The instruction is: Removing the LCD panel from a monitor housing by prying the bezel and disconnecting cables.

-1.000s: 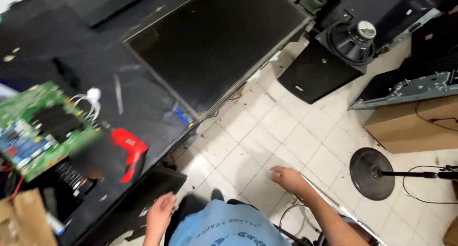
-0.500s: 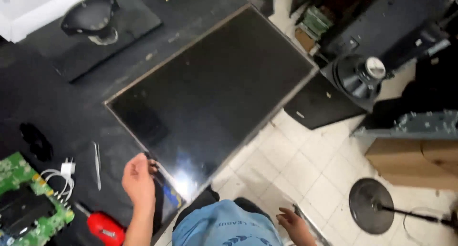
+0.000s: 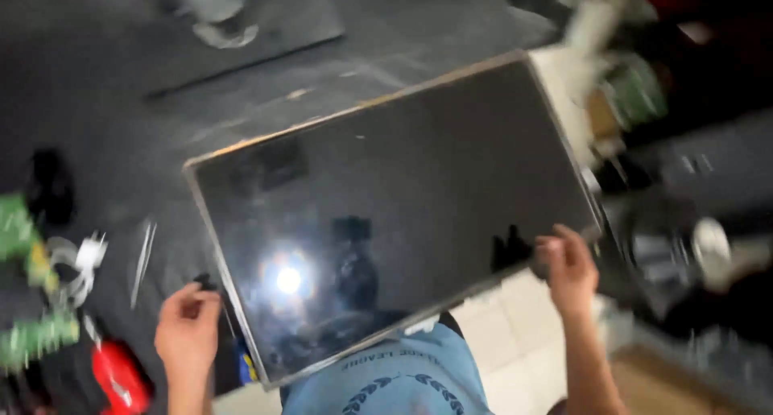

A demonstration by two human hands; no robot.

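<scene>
Fingers (image 3: pixel 555 246) of the right hand (image 3: pixel 570 270) are curling over the near right corner of the big dark screen panel (image 3: pixel 394 206), gripping its edge, while the fingers (image 3: pixel 187 294) of the left hand (image 3: pixel 187 334) are bending loosely at the panel's near left edge; they are touching or nearly touching the frame, and the blur is keeping me from telling whether they are actually clamping it.

The black worktop (image 3: pixel 113 125) is taking up most of the view, and the panel is lying on it at a slant, glass up, its thin pale frame showing all round and its near edge jutting out past the worktop over the person's blue shirt (image 3: pixel 394 383). A ceiling light is reflecting as a bright spot in the glass near the left hand.

A flat dark slab (image 3: pixel 266 28) with a grey rounded piece on it is lying at the far side of the worktop, well apart from the panel. A green circuit board (image 3: pixel 32 334) is sitting at the left edge, blurred. A red tool (image 3: pixel 119 379) is lying near the left wrist. A white cable with a plug (image 3: pixel 80 262) is curling beside the board, and thin metal tweezers (image 3: pixel 142 262) are lying between that cable and the panel.
</scene>
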